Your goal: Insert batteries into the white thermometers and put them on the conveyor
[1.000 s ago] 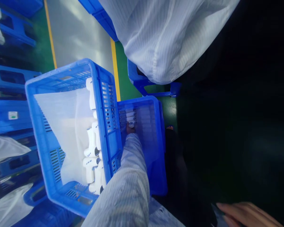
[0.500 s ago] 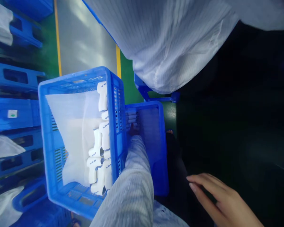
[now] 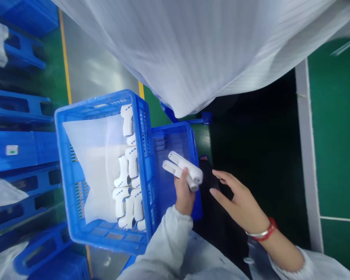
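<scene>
My left hand (image 3: 184,194) is closed around two white plastic handle-shaped parts (image 3: 182,171) and holds them above the smaller blue crate (image 3: 189,132). My right hand (image 3: 239,200) is open with spread fingers just to the right of those parts, not touching them; it wears a red and silver bracelet. The bigger blue crate (image 3: 64,163) on the left is lined with a white foam sheet (image 3: 90,159) and holds several white gun-shaped housings (image 3: 128,182) stacked along its right wall. A few more white parts (image 3: 160,143) lie at the far end of the smaller crate.
A large white striped garment (image 3: 210,50) of a person hangs over the top of the view. Blue pallets and crates (image 3: 17,147) stand at the left. The floor is green with yellow lines (image 3: 64,58) and a grey strip. A dark space lies under the table at centre right.
My left hand has come up out of the smaller crate with two white parts in it. My right hand has moved up and left toward them. The view has swung to the right.
</scene>
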{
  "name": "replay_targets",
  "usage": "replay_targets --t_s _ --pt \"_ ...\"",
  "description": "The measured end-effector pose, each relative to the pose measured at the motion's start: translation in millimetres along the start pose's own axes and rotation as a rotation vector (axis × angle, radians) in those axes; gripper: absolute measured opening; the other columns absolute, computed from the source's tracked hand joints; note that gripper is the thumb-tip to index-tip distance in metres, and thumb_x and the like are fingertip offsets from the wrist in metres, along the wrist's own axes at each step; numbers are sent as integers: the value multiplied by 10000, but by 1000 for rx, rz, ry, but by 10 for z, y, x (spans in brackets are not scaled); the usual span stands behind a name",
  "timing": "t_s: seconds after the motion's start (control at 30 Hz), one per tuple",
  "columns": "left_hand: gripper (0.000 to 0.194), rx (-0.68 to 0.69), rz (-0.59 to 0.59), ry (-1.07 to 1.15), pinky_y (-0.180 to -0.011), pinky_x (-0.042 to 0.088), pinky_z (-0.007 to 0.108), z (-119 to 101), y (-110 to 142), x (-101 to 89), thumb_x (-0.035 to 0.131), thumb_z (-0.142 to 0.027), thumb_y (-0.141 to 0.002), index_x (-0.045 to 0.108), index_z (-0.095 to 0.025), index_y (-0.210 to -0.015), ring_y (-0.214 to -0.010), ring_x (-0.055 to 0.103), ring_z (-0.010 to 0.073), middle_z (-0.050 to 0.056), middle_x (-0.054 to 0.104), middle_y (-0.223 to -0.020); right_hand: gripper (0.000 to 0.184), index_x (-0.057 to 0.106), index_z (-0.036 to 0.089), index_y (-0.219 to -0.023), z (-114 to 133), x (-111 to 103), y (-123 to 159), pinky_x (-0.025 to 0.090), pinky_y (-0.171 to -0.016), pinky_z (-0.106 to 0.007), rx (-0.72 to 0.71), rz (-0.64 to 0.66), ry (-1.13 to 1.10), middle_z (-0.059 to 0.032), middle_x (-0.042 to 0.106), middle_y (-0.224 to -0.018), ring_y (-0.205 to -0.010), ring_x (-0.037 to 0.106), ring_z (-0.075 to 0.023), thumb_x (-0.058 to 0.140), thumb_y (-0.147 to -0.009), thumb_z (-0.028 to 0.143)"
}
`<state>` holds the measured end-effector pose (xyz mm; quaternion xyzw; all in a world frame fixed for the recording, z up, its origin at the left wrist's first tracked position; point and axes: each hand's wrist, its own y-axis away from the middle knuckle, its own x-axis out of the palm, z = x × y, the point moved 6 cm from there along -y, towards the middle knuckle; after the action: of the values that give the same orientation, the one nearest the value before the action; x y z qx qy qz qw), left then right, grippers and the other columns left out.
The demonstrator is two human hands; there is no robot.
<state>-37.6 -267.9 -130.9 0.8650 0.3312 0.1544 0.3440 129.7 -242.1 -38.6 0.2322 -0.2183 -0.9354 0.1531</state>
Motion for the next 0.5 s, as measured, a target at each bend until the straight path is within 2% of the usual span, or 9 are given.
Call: replay_targets --t_s 0.07,0.13,0.23,0.33,0.43,0.47,0.5 --pt "460 -73 147 18 -703 537 285 -65 423 36 716 -340 -670 546 -237 -1084 -772 641 163 26 642 -926 545 415 205 -1296 -17 77 9 459 -970 -421 33 60 -170 -116 499 -1304 -1181 503 -238 543 -813 422" --pt "506 -143 226 -25 -715 539 301 -89 714 23 780 -329 -585 563 -258 -1037 -787 642 183 18 645 -912 617 385 208 -1310 9 213 30 463 -955 -421 63 213 -336 -112 529 -1275 -1143 534 -239 602 -770 412" --pt "497 -154 320 -183 -844 510 347 -154 973 2 727 -438 -648 553 -281 -1087 -943 612 214 43 623 -1032 649 448 204 -1225 88 341 72 477 -916 -425 94 390 -548 -78 622 -1132 -1027 599 -243 716 -657 365" --pt "531 33 466 -533 -1054 351 377 -406 1158 52 409 -627 -803 516 -295 -1203 -1203 446 221 64 509 -1248 643 500 187 -1118 94 229 150 510 -842 -406 125 353 -689 -62 650 -1030 -947 619 -246 779 -558 336" --pt "685 308 689 -851 -1135 189 385 -652 1228 214 179 -677 -811 517 -264 -1240 -1308 287 228 68 393 -1359 678 516 185 -1103 -26 16 395 537 -750 -375 208 288 -739 -65 660 -966 -862 635 -241 809 -512 341" --pt "719 370 698 -861 -1129 198 396 -698 1144 253 128 -675 -811 522 -249 -1236 -1298 300 233 76 397 -1353 685 516 186 -1118 -92 -44 497 542 -714 -369 245 255 -751 -69 665 -940 -824 642 -239 804 -522 364" --pt "743 399 645 -826 -1111 234 404 -721 980 269 82 -664 -816 524 -232 -1230 -1272 340 233 87 420 -1330 696 514 188 -1139 -164 -84 588 546 -681 -370 277 215 -758 -75 670 -913 -785 647 -240 794 -537 396"
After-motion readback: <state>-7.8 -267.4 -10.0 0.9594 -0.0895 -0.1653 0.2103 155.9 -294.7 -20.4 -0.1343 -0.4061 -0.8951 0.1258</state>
